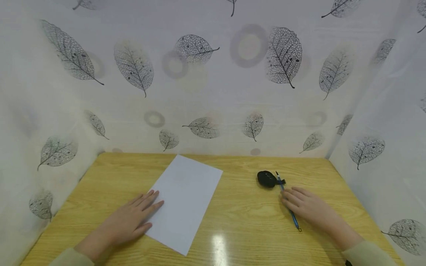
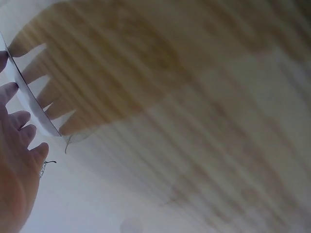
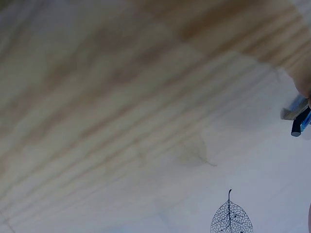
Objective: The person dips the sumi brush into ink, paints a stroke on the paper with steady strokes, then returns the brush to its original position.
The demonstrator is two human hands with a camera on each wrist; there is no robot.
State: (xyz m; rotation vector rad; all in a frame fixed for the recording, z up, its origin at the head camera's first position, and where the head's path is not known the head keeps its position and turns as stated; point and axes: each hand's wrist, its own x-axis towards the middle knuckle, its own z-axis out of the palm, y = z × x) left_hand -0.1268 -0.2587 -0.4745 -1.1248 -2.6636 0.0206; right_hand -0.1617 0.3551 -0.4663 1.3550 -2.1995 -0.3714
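Note:
A sheet of white paper (image 1: 186,199) lies at a slant on the wooden table. My left hand (image 1: 131,220) rests on the sheet's left edge, palm down with its fingers spread out. The left wrist view shows those fingers (image 2: 19,119) at the paper's edge. To the right, a blue-handled writing brush (image 1: 293,218) with a dark tip and a loop at its end lies on the table. My right hand (image 1: 307,207) lies over the brush's middle, fingers extended across it and touching it; the thumb is hidden. Only a bit of this hand (image 3: 303,80) enters the right wrist view.
A black rounded object (image 1: 266,179) sits left of the brush tip. Beside it is a small black piece (image 1: 281,181) by the brush. Leaf-patterned white cloth (image 1: 213,92) rises behind the wooden table (image 1: 239,221) and on both sides.

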